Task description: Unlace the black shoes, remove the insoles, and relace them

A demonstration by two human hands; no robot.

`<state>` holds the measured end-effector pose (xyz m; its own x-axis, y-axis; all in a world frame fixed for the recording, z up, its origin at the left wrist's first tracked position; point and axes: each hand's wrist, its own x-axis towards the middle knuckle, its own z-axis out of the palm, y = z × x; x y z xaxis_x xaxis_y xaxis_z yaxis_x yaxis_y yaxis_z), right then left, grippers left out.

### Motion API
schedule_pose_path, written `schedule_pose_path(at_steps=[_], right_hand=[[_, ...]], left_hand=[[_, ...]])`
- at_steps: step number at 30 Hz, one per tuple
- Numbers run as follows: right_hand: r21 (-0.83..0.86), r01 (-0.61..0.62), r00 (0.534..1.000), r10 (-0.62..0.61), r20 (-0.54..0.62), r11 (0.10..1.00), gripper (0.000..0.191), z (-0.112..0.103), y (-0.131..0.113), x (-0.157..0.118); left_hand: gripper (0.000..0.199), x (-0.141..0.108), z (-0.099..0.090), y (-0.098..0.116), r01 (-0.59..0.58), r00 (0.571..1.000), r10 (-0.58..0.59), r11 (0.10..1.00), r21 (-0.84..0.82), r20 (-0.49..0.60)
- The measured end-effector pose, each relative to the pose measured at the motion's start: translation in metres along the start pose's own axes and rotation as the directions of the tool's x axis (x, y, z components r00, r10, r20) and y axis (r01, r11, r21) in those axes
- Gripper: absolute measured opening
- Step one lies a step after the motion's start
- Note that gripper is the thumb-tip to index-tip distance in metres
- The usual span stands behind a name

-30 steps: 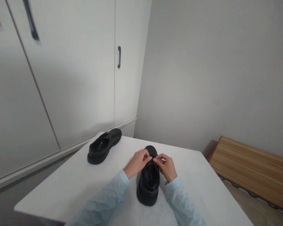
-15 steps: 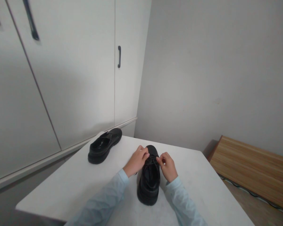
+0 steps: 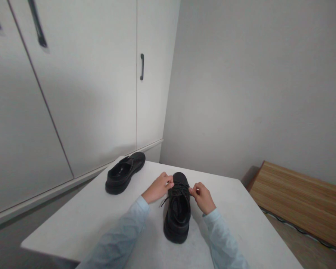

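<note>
A black lace-up shoe (image 3: 177, 226) stands on the white table with its toe pointing away from me. Its black shoelace (image 3: 180, 190) crosses the front, and one loose end hangs over the left side. At the left of the laces, my left hand (image 3: 159, 188) is closed in a pinch on the shoelace. My right hand (image 3: 202, 197) pinches the shoelace on the opposite side, thumb against forefinger. The bits of lace between the fingertips are mostly hidden. Another black shoe (image 3: 120, 179) rests farther left, apart from both hands.
The white table (image 3: 226, 224) has its far edge near a grey wall (image 3: 254, 93). White cabinet doors (image 3: 95, 74) with dark handles stand at the left. To the right, beyond the table, is a wood-grain board (image 3: 299, 198) with a cable along its lower edge.
Both hands have moved outward from the shoe's middle, the left one leftward and the right one rightward. More of the laces and the loose end now shows.
</note>
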<state>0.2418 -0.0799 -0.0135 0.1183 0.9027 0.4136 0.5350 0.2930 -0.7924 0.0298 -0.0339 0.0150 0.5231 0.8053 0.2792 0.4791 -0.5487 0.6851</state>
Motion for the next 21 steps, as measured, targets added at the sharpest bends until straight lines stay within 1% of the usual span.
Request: schedule_pose_path(at_steps=[3, 6, 11, 16, 21], right_hand=[[0.075, -0.074, 0.997, 0.071, 0.039, 0.994, 0.035, -0.001, 0.001, 0.000], [0.145, -0.170, 0.983, 0.157, 0.095, 0.975, 0.034, -0.003, -0.001, -0.001], [0.203, -0.286, 0.951, 0.252, 0.178, 0.936, 0.034, -0.006, -0.002, -0.001], [0.168, -0.318, 0.938, 0.283, 0.199, 0.933, 0.034, -0.006, -0.002, -0.001], [0.144, -0.325, 0.929, 0.287, 0.236, 0.935, 0.036, -0.006, -0.001, -0.001]], left_hand=[[0.017, 0.001, -0.005, -0.005, -0.018, 0.998, 0.018, 1.000, 0.006, 0.057], [0.017, 0.002, -0.010, -0.010, -0.031, 0.994, 0.031, 1.000, -0.003, 0.103], [0.020, 0.004, -0.011, -0.024, -0.050, 0.991, 0.055, 0.998, -0.037, 0.126], [0.021, 0.006, -0.009, -0.037, -0.058, 0.985, 0.064, 0.997, -0.045, 0.159], [0.021, 0.006, -0.011, -0.040, -0.028, 0.978, 0.044, 0.996, -0.080, 0.203]])
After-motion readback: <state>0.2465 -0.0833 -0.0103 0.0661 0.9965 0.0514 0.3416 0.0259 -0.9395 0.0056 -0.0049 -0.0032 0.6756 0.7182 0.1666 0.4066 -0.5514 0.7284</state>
